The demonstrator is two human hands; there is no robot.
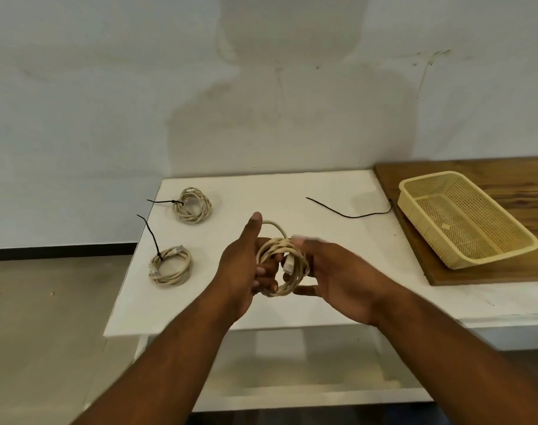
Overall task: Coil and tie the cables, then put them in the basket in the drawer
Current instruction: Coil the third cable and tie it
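Observation:
A beige cable coil (280, 265) with a clear plug in its middle hangs above the white table, held between both hands. My left hand (246, 268) grips its left side with curled fingers, thumb raised. My right hand (332, 271) holds its right side, fingertips blurred. Two more beige coils lie on the table's left part, each bound with a black tie: the far coil (193, 205) and the near coil (170, 265). A loose black tie (350, 213) lies at the back right. The yellow mesh basket (506, 240) sits empty on a wooden board.
The white table (292, 191) stands against a pale wall, with an open shelf below its front edge. The brown wooden board (476, 277) overlaps the table's right end. Grey floor lies to the left.

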